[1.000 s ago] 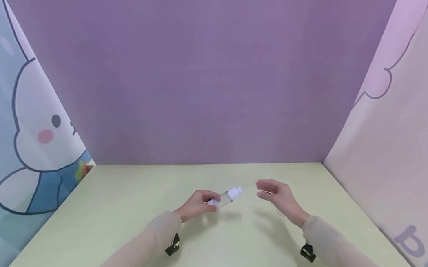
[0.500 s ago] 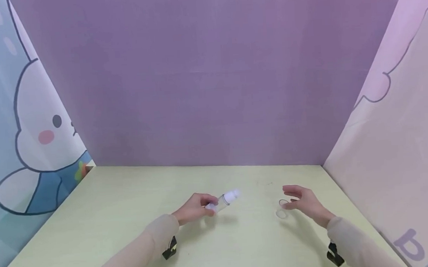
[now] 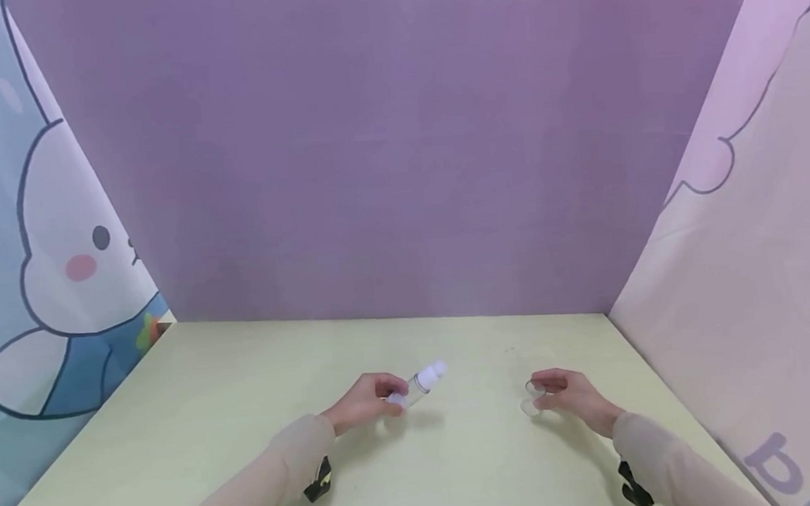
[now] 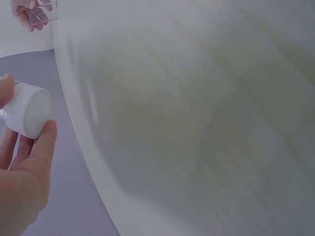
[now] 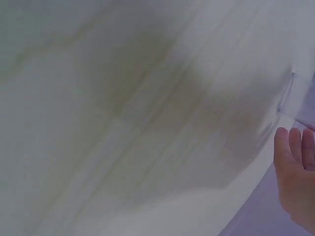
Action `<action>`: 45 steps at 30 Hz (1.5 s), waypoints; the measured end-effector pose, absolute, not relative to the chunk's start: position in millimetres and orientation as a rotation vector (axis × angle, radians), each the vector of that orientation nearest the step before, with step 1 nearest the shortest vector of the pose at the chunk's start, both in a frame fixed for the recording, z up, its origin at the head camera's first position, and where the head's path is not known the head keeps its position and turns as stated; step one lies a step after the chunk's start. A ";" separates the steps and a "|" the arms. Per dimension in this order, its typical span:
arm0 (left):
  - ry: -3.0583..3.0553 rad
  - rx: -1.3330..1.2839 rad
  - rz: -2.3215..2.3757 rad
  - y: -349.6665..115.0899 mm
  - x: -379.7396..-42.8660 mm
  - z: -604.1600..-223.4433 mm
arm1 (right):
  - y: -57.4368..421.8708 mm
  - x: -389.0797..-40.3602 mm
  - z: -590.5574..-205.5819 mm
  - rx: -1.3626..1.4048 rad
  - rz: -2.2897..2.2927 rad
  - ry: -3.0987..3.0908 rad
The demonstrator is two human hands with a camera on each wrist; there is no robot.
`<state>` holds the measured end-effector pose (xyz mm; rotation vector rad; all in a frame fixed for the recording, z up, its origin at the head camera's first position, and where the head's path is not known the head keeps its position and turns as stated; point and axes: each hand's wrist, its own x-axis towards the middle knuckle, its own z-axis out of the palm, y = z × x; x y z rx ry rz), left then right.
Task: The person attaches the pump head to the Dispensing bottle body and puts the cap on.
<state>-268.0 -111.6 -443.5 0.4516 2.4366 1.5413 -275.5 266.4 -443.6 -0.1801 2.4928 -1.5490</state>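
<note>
My left hand (image 3: 362, 404) grips a small clear bottle (image 3: 413, 392) by its white base, between thumb and fingers. The bottle tilts up to the right, above the table, with a white pump head at the far end. In the left wrist view the base's round white end (image 4: 38, 113) faces the camera. At the right, a clear cylindrical cap (image 3: 528, 406) stands on the table. My right hand (image 3: 576, 399) pinches it, thumb in front and fingers behind. The right wrist view catches the cap (image 5: 297, 96) at its edge, just above the fingertips.
The pale yellow table (image 3: 259, 370) runs back to a purple panel (image 3: 399, 153). Cartoon-printed curtains close off the left (image 3: 78, 265) and right sides. Each wrist wears a black strap mount (image 3: 318, 481).
My right hand has moved right, away from the bottle, then closed its fingers on the clear cap. My left hand, still holding the bottle, has drifted slightly left and down.
</note>
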 end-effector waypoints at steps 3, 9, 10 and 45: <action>2.425 0.460 1.555 -112.5 -267.6 -448.4 | 262.7 -275.8 -448.7 -0.188 -1.566 2.488; 2.424 0.468 1.540 -111.7 -268.9 -452.9 | 259.4 -278.7 -454.5 -0.173 -1.574 2.510; 2.426 0.468 1.537 -111.0 -269.1 -452.3 | 259.8 -279.3 -453.8 -0.156 -1.577 2.520; 2.316 0.514 1.621 -84.6 -271.9 -445.5 | 174.3 -280.2 -375.9 -0.340 -1.923 2.342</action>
